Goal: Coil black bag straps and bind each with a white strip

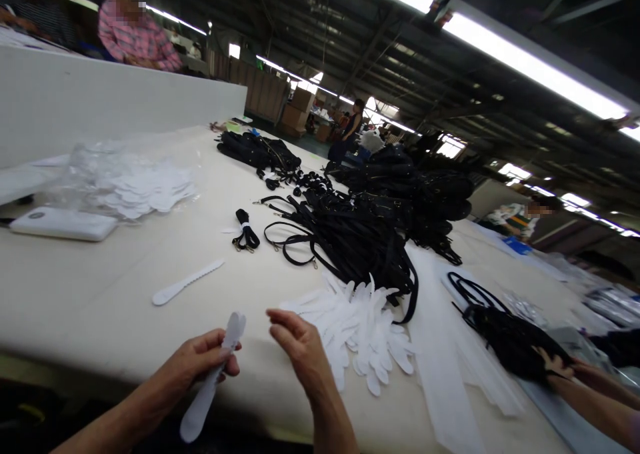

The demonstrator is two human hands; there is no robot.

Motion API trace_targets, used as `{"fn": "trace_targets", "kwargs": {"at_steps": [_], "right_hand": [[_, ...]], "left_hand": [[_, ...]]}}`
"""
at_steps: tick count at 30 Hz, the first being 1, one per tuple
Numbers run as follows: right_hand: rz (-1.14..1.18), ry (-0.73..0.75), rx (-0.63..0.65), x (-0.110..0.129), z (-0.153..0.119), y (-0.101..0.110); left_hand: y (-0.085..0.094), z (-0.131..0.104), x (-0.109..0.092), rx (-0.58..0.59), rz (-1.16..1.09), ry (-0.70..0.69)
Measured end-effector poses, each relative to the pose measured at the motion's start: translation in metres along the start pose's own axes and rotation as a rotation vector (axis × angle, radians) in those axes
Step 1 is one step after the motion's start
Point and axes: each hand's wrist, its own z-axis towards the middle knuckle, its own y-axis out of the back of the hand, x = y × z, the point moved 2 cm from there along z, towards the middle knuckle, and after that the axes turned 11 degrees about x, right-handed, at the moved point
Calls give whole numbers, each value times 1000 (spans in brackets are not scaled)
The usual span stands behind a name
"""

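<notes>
My left hand (213,357) is closed around a white notched strip (203,404) with rounded ends, held at a slant over the table's near edge. One end pokes up above the fingers and the other hangs below. A short way to its right, my right hand (297,341) is raised with thumb and fingers apart, holding nothing. A fanned pile of similar white strips (367,334) lies just beyond its right side. Another single strip (187,283) rests flat on the table, further out and to the left. Beyond it sits a bundled black strap (245,231) with a white band around its middle.
A heap of loose black straps (350,234) covers the table's middle, with black bags (400,181) behind it. On the left are a white power bank-like block (64,223) and a plastic bag of white pieces (145,184). At right, a co-worker's hands (555,367) touch a black bag (510,337).
</notes>
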Motion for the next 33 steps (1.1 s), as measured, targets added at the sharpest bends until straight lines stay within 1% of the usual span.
{"fn": "trace_targets", "kwargs": {"at_steps": [1,2,3,5,7,10,13,15,18,20,23,26,28,29,30,31,32,33], "right_hand": [[38,15,82,2,1,-18],[67,33,134,5,3,-32],[95,52,159,6,5,-44],[153,65,148,6,8,-56],[206,54,95,3,11,-60],[257,17,-1,-3,13,-60],[239,-13,-105,-5,13,-57],[226,-5,-151,-6,12,-53],[262,19,-203,-10,11,-36],[279,34,-271,-14,11,-14],[180,37,-424,-22,9,35],[2,22,-643,-30,4,90],[-155,-3,-735,-33,0,115],[-253,-15,-755,-32,-2,121],[-352,-22,-758,-31,-4,122],[-432,-22,-743,-28,-5,117],[-471,-15,-713,-24,-6,107],[-458,-10,-650,-19,-7,92]], "left_hand": [[0,-1,-1,10,16,-8],[-1,-1,-2,21,32,-14],[-1,-2,-2,31,43,-19],[0,-4,-2,42,45,-19],[0,-5,-1,24,28,-12],[0,-5,3,-56,19,8],[0,-2,4,-135,-3,21],[3,-1,2,-192,-75,-15],[9,-2,-3,-255,-225,-111],[12,-5,-7,-227,-280,-162],[12,-9,-10,-113,-252,-195],[6,-10,-9,-9,-189,-201],[3,-8,-7,23,-180,-198],[2,-7,-5,30,-177,-193],[1,-7,-4,37,-171,-189],[0,-6,-4,40,-160,-187],[0,-6,-3,45,-147,-184],[0,-5,-3,48,-134,-181]]}}
